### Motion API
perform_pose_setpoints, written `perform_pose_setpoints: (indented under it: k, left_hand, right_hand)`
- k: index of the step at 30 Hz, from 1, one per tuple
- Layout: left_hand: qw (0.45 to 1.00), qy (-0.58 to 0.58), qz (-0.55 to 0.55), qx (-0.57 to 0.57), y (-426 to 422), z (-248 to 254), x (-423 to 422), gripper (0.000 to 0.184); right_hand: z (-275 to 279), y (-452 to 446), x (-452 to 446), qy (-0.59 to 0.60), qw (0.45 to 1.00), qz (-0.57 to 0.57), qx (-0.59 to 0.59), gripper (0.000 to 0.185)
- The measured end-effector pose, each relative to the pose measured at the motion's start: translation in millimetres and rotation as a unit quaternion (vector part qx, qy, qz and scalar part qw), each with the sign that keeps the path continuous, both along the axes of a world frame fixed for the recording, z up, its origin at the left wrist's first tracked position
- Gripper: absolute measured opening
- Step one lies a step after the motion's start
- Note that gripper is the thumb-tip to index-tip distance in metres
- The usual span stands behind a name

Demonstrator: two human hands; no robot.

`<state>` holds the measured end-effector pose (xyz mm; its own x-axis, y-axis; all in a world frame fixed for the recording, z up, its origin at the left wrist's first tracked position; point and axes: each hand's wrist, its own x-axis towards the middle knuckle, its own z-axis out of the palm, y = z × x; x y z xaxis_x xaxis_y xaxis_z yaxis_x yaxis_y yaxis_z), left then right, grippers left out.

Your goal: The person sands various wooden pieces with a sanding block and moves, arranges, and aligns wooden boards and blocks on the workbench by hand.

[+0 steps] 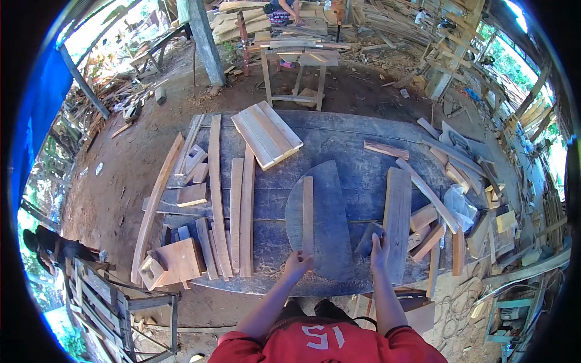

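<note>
My left hand (298,264) is at the near end of a narrow wooden strip (308,209), its fingers closed on that end. The strip lies lengthwise on a dark, rounded flat board (331,206) on the worktable. My right hand (379,251) grips a small dark grey flat piece (367,238), thumb on top; I cannot make out whether it is sandpaper or a block. Just right of this hand lies a wide wooden plank (397,224).
Long wooden strips (218,193) and a box-like wooden block (177,264) lie to the left. A joined panel (266,134) sits at the far side. Offcuts (423,216) and a clear plastic bag (460,207) are on the right. Beyond stands a sawhorse table (296,57), with a person (285,11) behind.
</note>
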<state>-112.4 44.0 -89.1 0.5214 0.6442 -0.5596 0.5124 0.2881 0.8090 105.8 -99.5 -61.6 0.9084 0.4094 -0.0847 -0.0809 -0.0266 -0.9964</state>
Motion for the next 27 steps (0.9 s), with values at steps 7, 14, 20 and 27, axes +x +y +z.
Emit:
perform_pose_setpoints:
  k: [7,14,20,27]
  left_hand:
    - [0.996,0.006,0.088,-0.002,11.1,-24.3,-0.8,0.073]
    - [0.991,0.094,0.087,-0.022,18.8,-35.3,0.9,0.099]
    - [0.994,0.070,0.075,-0.031,11.8,-18.2,10.9,0.104]
    - [0.996,0.040,0.073,-0.014,14.6,-38.2,11.7,0.100]
  right_hand:
    - [-35.3,23.4,2.3,0.025,0.995,0.080,0.058,0.044]
    - [-34.5,49.1,-4.8,0.050,0.993,0.102,0.027,0.046]
    - [-40.4,52.6,-4.6,0.077,0.990,0.095,0.070,0.044]
    - [-52.3,59.4,10.7,0.095,0.989,0.095,0.059,0.042]
